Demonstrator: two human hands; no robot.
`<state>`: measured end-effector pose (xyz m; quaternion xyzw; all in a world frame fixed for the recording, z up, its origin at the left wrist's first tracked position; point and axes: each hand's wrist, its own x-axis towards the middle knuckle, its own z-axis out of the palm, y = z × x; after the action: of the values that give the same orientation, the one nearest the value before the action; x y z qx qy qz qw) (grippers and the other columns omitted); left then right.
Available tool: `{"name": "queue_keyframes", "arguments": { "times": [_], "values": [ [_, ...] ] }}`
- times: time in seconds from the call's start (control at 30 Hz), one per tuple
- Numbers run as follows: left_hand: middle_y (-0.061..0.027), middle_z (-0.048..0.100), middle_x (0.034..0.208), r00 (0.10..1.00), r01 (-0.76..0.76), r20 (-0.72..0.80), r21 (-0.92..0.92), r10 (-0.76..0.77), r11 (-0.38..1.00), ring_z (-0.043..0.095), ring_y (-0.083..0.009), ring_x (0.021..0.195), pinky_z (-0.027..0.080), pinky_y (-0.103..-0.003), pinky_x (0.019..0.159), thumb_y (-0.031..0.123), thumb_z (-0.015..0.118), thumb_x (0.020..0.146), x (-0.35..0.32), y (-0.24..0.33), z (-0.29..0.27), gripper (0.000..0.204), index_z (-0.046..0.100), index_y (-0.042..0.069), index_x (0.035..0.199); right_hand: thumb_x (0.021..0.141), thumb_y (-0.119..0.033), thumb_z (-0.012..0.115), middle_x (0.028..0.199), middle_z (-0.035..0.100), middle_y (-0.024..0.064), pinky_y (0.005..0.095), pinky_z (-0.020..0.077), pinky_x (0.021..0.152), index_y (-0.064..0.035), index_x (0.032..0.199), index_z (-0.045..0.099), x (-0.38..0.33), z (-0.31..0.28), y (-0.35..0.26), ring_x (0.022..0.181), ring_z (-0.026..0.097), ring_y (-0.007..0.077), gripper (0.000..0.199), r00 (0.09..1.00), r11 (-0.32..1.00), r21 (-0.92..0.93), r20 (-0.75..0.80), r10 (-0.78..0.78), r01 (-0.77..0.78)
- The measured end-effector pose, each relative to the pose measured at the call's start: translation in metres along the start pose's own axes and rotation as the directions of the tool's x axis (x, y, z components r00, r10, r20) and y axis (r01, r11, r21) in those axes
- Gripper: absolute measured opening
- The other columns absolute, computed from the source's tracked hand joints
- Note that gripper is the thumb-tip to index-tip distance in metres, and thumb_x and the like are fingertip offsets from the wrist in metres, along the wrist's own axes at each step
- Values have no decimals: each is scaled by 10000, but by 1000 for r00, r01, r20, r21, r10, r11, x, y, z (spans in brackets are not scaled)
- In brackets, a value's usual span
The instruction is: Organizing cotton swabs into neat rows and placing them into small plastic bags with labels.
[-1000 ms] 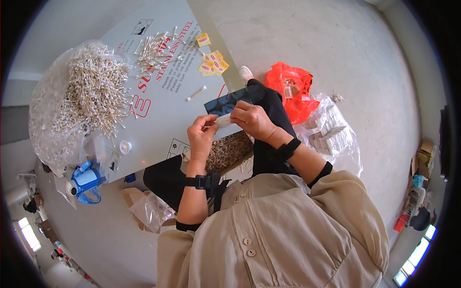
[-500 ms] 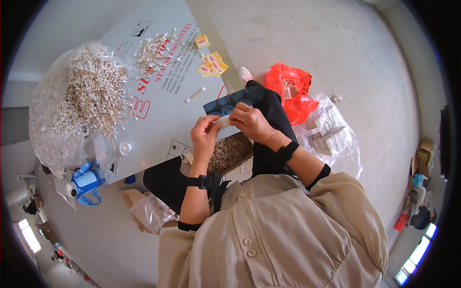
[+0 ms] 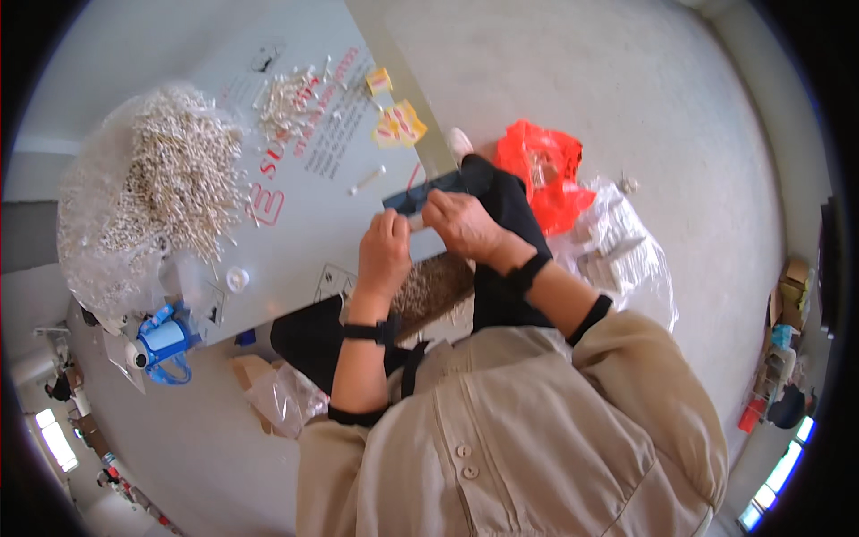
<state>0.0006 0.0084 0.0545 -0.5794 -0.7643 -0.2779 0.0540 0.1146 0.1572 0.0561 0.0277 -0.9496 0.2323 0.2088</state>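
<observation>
Close together over the table's near edge, my left hand (image 3: 385, 255) and my right hand (image 3: 465, 225) are both closed in a pinch on a small white packet (image 3: 416, 223). Fingers hide most of it, and its contents are too blurred to make out. Just beyond lies a dark blue patterned sheet (image 3: 404, 202). A few cotton swabs (image 3: 367, 180) lie together on the table farther off. Yellow and white cards (image 3: 402, 125) and a small yellow box (image 3: 378, 80) rest near the right edge.
A big clear bag of cotton swabs (image 3: 183, 170) stands at the left, with a loose pile of swabs (image 3: 291, 103) beyond. A blue bottle (image 3: 164, 339) is near the left corner. On the floor are a red bag (image 3: 546, 170) and a clear bag of white packs (image 3: 617, 246).
My left hand has rolled over so its knuckles face up, and its fingers have closed over the packet. Less of the packet shows now. The whole view has shifted slightly.
</observation>
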Motion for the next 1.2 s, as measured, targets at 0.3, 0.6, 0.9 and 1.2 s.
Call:
{"name": "queue_keyframes", "arguments": {
  "times": [0.3,0.6,0.9,1.2],
  "values": [
    [-109,502,848,992,-65,-101,66,72,996,544,-277,762,503,-390,624,-23,614,740,-26,16,-13,121,528,16,816,903,-249,702,801,651,73,291,493,571,-33,950,593,-15,1,-21,690,646,182,246,417,-1,749,370,830,-663],
    [-108,614,973,986,123,-71,-298,-150,947,610,-283,898,513,-360,757,92,734,798,-55,34,-12,264,595,-4,1001,898,-87,685,826,665,3,228,487,563,-68,1020,652,-35,24,-23,682,640,92,127,382,-520,657,747,544,-546],
    [-56,665,1025,737,412,345,-911,-581,-19,632,-108,878,515,-254,821,134,832,778,-16,36,-33,443,625,1,1146,859,47,668,1008,678,27,241,509,833,5,1094,611,-29,12,-42,933,632,88,246,751,-192,902,428,502,-386],
    [-24,691,905,771,352,131,-903,-623,246,611,-82,781,508,-229,720,74,800,808,-17,46,-29,242,682,4,1008,860,10,700,1018,667,13,256,509,855,8,1113,642,-25,3,-49,938,605,72,260,806,-22,913,370,462,-406]
  ]
}}
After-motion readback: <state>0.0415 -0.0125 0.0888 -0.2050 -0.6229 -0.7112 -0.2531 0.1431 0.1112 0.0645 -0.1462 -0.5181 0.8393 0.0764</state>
